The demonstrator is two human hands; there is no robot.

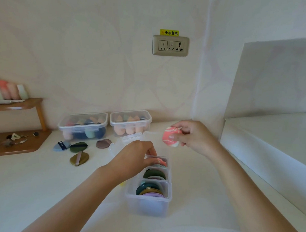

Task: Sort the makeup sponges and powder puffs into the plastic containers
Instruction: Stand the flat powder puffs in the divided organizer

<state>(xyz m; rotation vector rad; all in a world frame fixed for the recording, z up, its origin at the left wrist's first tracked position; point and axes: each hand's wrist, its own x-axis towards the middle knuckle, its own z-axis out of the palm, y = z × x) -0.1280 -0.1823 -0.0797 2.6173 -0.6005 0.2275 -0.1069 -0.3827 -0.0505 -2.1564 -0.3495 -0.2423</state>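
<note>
A clear divided container (148, 207) stands open in front of me, with round puffs standing on edge in its three compartments. My left hand (135, 158) reaches into the far compartment, its fingertips hidden among the puffs (161, 162) there. My right hand (192, 135) pinches a pink-and-white marbled puff (169, 137) in the air above and behind the container. Loose on the table lie a blue puff (61, 145), a dark green puff (78, 147), an olive puff (79, 159) and a brown puff (103, 143).
Two lidded clear boxes (83, 125) (130, 122) full of sponges stand by the wall. A wooden shelf unit (14, 144) with small items is at the left. The container's open lid (131, 137) lies behind it. A raised white ledge (271, 139) borders the right.
</note>
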